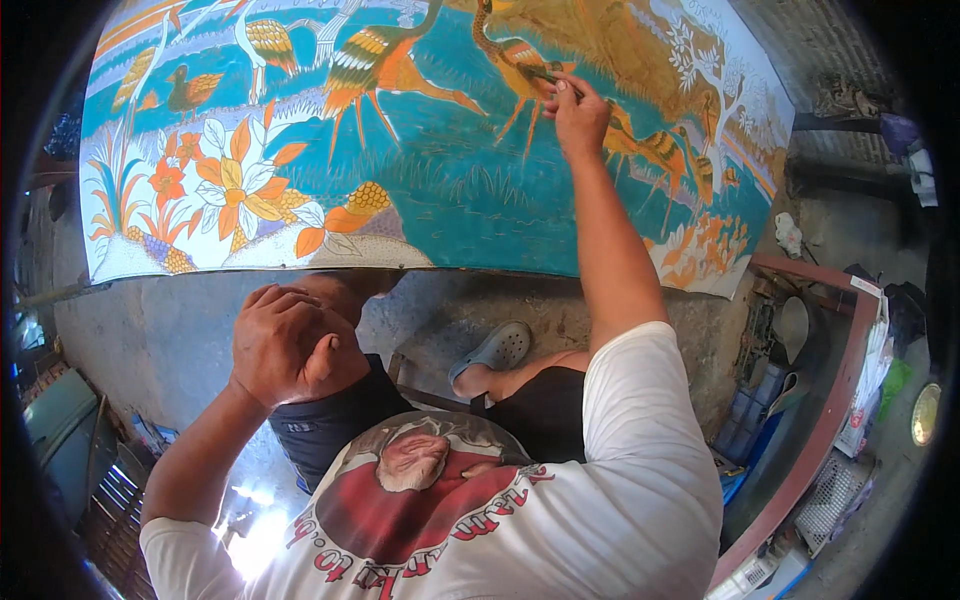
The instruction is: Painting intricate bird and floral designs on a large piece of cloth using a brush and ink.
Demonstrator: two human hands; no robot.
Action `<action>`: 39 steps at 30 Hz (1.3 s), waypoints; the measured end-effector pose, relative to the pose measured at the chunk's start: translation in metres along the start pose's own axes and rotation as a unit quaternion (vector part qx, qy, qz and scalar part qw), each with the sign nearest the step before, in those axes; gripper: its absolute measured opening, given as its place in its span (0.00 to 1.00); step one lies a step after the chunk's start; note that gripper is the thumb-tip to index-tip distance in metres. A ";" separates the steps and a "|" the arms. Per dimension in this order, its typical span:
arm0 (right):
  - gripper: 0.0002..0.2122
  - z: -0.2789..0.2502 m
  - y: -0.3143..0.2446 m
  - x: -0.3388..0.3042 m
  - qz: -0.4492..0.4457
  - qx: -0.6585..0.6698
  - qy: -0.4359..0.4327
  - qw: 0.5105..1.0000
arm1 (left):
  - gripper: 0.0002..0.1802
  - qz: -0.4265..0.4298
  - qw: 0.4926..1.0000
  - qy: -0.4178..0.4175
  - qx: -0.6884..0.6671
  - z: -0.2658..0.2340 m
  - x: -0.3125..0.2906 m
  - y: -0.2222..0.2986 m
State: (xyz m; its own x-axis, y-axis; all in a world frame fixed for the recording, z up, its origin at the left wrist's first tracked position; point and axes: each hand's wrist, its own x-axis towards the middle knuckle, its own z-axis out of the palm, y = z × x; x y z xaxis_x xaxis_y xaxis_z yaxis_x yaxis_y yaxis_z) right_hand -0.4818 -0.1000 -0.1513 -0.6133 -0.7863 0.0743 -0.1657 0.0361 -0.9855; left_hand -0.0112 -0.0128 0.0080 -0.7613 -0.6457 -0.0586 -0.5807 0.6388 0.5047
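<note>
A large painted sheet spreads before me, with orange, brown and yellow long-legged birds, flowers and a teal ground. My right hand is over its upper middle, at the body of a long-necked bird. Thumb and fingers pinch a slim dark pen-like tool; its tip is too small to make out. My left hand rests by my raised left knee, below the sheet's near edge. Its fingers are curled together and nothing shows in them.
To the right stands a reddish-brown framed table with a round metal pan and boxes beside it. A perforated grey basket sits farther down. My grey clog is on the concrete floor. Slatted wood lies at lower left.
</note>
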 end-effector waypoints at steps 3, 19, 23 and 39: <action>0.12 -0.002 -0.005 0.000 -0.015 -0.014 0.007 1.000 | 0.22 0.001 1.000 0.007 0.000 0.000 0.000 -0.001; 0.09 -0.008 0.002 -0.008 -0.026 -0.045 0.007 0.999 | 0.21 0.009 1.000 0.017 -0.003 0.002 0.001 0.000; 0.09 -0.015 -0.003 -0.006 -0.037 -0.033 0.032 0.998 | 0.21 0.010 1.000 0.017 -0.007 0.002 0.002 0.001; 0.09 -0.016 0.010 -0.010 -0.036 -0.080 0.019 0.996 | 0.21 0.014 1.000 0.017 0.000 0.001 0.004 0.005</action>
State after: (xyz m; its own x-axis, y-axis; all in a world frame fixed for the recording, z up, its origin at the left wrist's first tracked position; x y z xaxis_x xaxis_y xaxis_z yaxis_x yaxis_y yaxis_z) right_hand -0.4893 -0.0817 -0.1596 -0.6237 -0.7666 0.1527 -0.3298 0.0809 -0.9406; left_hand -0.0180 -0.0119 0.0095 -0.7673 -0.6412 -0.0140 -0.5583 0.6570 0.5066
